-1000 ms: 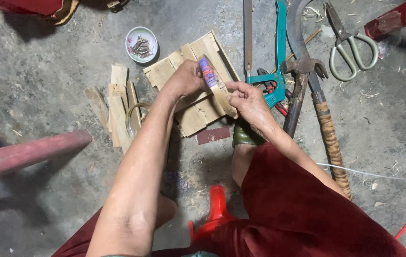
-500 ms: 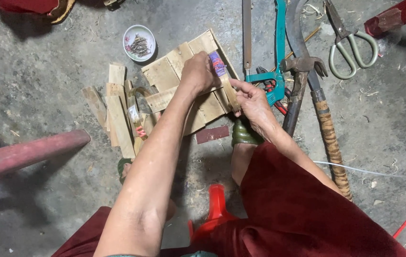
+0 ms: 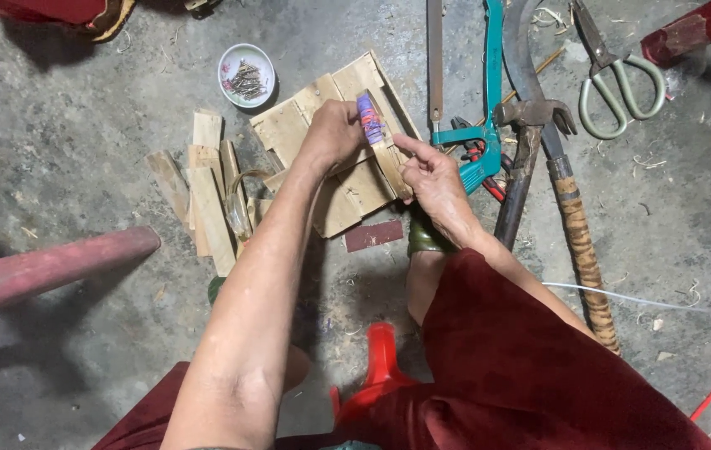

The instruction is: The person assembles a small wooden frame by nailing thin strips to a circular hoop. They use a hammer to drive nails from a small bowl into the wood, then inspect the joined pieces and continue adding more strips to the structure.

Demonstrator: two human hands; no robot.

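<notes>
Bowl of nails (image 3: 246,75) left of wooden panel (image 3: 322,158) — hammer (image 3: 530,150), scissors (image 3: 614,79) right.

The wooden strips (image 3: 205,196) are pale tan on a grey floor (image 3: 80,125), and one strip carries a purple band (image 3: 369,119). The saw (image 3: 489,108) is teal, the scissors' (image 3: 618,83) handles pale green, the bowl (image 3: 246,75) white. The knife handle (image 3: 580,250) is wrapped in brown-and-tan bands.

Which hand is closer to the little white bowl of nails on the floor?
The left hand. It sits just to the right of the white bowl, gripping the wood piece; the right hand is farther off, beyond the left.
</notes>
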